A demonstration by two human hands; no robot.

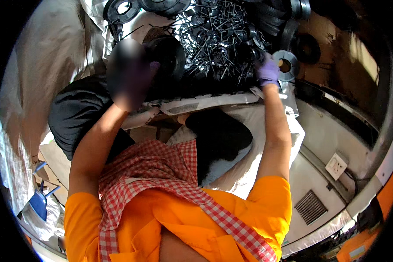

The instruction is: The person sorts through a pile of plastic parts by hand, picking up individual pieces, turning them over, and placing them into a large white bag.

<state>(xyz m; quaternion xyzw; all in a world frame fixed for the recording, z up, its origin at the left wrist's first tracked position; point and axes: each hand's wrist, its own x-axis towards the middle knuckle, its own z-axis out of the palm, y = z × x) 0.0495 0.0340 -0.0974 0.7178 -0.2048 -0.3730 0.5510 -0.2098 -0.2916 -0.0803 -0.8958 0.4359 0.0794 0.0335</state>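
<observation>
My left hand (pixel 135 85), in a dark purple glove, is mostly lost in a blurred patch. Its thumb side shows against a black round plastic disc (pixel 172 56), but whether it grips the disc is hidden. My right hand (pixel 267 72), in a lighter purple glove, reaches to the right edge of a heap of thin black plastic sticks (pixel 218 39). Its fingers look curled in; what they close on is too dark to make out. Right beside that hand lies a black ring-shaped disc (pixel 287 64) with a round hole.
More black discs (pixel 122 9) lie at the far left, and stacked black rings (pixel 270 17) fill the far right. A pale sheet edge (pixel 209 102) runs along the near side of the heap. To the right stands a metal housing (pixel 310 153) with a white wall socket (pixel 336 166).
</observation>
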